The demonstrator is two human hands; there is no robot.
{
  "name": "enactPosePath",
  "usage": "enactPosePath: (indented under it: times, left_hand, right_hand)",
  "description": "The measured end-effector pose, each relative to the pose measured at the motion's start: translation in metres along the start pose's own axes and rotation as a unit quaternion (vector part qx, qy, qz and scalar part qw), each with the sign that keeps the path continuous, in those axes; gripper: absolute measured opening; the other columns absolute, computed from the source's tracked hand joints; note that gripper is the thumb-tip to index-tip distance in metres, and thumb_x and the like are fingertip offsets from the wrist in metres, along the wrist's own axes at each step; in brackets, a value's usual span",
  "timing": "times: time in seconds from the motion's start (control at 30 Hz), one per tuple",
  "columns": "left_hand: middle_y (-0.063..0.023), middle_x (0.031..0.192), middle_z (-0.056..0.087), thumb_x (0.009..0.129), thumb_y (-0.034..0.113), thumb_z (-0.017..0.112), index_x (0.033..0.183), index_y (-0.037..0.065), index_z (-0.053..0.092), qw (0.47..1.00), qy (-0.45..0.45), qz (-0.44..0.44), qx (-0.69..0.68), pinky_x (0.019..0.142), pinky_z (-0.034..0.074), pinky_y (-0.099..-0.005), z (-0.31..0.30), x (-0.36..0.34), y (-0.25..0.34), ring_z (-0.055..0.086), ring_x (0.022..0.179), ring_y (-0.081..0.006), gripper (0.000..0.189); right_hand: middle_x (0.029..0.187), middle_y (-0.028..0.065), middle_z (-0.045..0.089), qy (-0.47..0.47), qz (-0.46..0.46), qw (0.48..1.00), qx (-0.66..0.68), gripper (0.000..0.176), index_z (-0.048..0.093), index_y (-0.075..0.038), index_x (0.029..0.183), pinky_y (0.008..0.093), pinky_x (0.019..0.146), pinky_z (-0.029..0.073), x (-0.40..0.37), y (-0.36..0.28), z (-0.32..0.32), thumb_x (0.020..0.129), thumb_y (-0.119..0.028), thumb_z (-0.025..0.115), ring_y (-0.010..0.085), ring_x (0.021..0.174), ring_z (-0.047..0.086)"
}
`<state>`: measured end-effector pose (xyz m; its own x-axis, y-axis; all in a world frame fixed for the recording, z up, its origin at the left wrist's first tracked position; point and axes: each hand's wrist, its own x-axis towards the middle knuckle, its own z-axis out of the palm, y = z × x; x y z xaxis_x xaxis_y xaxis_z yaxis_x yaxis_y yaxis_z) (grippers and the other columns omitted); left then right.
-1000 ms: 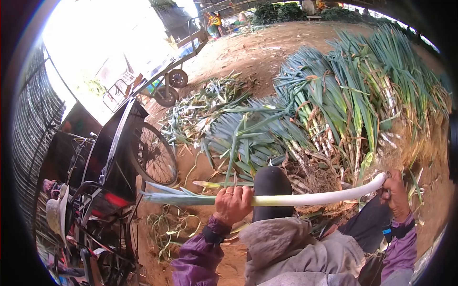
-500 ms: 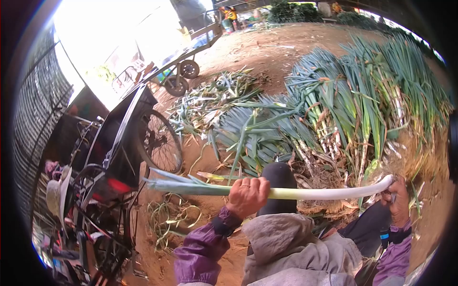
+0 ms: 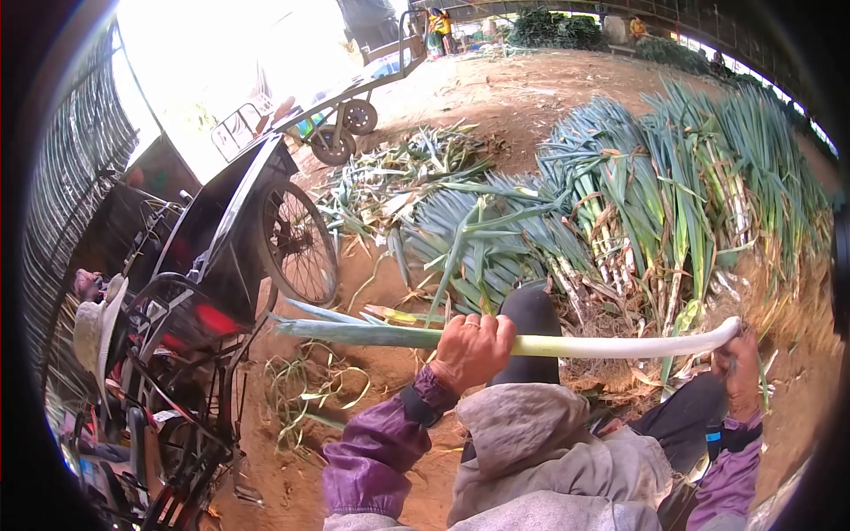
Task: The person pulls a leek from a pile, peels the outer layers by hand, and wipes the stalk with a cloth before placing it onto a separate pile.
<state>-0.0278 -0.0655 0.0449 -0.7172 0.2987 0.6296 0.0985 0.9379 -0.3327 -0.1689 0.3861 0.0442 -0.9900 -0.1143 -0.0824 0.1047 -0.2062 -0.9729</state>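
Note:
A single leek (image 3: pixel 611 347) lies crosswise in front of me, green leaves to the left and a white, slightly bent base to the right. My left hand (image 3: pixel 474 352) is closed around its stem, near where green turns pale. At the base end, my right hand (image 3: pixel 737 367) is closed with its fingers curled just under the tip. Whether those fingers grip the leek or some small thing is hidden. Beyond my knees lie bundled leeks (image 3: pixel 611 186), their leaves pointing away and their roots toward me.
A heap of trimmed leaves (image 3: pixel 416 173) lies farther off on the dirt ground. On the left stand a cart with a spoked wheel (image 3: pixel 299 243) and a light hat (image 3: pixel 96 332) on bicycle-like metal frames. People (image 3: pixel 440 31) are in the far background.
The view has shifted slightly. My left hand and the leek have moved a little to the right and up. My right hand stays by the white end, fingers still curled.

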Motion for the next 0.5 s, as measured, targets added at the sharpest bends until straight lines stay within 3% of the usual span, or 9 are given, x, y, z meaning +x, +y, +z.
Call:
enactPosePath:
  times: [0.2, 0.3, 0.4, 0.5]
  left_hand:
    - [-0.0029, 0.064, 0.051, 0.082, 0.024, 0.065, 0.083, 0.01, 0.057, 0.996, -0.032, -0.025, -0.081, 0.052, 0.041, -0.0358, -0.002, -0.008, -0.001, 0.057, 0.058, -0.02, 0.016]
    - [-0.0028, 0.065, 0.051, 0.079, 0.024, 0.065, 0.084, 0.009, 0.057, 0.997, -0.044, -0.026, -0.06, 0.053, 0.041, -0.0357, 0.001, -0.015, 0.0, 0.057, 0.058, -0.0202, 0.018]
    - [-0.0028, 0.065, 0.051, 0.077, 0.023, 0.065, 0.085, 0.009, 0.058, 0.998, -0.055, -0.019, -0.037, 0.053, 0.041, -0.0353, -0.004, -0.015, 0.0, 0.056, 0.058, -0.0201, 0.019]
    - [-0.0028, 0.064, 0.052, 0.075, 0.019, 0.065, 0.087, 0.008, 0.059, 0.998, -0.049, -0.018, -0.028, 0.051, 0.04, -0.0356, -0.005, -0.015, 0.0, 0.056, 0.056, -0.0201, 0.018]
  right_hand:
    - [0.075, 0.0052, 0.052, 0.017, -0.104, 0.994, -0.035, 0.034, 0.045, -0.005, 0.111, 0.0285, 0.043, 0.046, 0.002, -0.001, 0.014, 0.079, -0.01, 0.055, 0.0112, 0.05, 0.046]
    - [0.077, 0.005, 0.054, 0.026, -0.103, 0.994, 0.027, 0.03, 0.048, -0.005, 0.11, 0.0292, 0.045, 0.048, -0.007, -0.004, 0.024, 0.081, -0.012, 0.054, 0.0125, 0.052, 0.05]
    - [0.077, 0.0053, 0.055, 0.087, -0.033, 0.995, 0.047, 0.032, 0.05, -0.004, 0.112, 0.0295, 0.047, 0.05, -0.011, -0.009, 0.036, 0.082, -0.014, 0.053, 0.0138, 0.054, 0.054]
    - [0.075, 0.0061, 0.057, 0.077, -0.045, 0.995, 0.046, 0.032, 0.053, -0.003, 0.113, 0.0291, 0.044, 0.049, -0.002, 0.008, 0.025, 0.083, -0.014, 0.052, 0.0137, 0.051, 0.054]
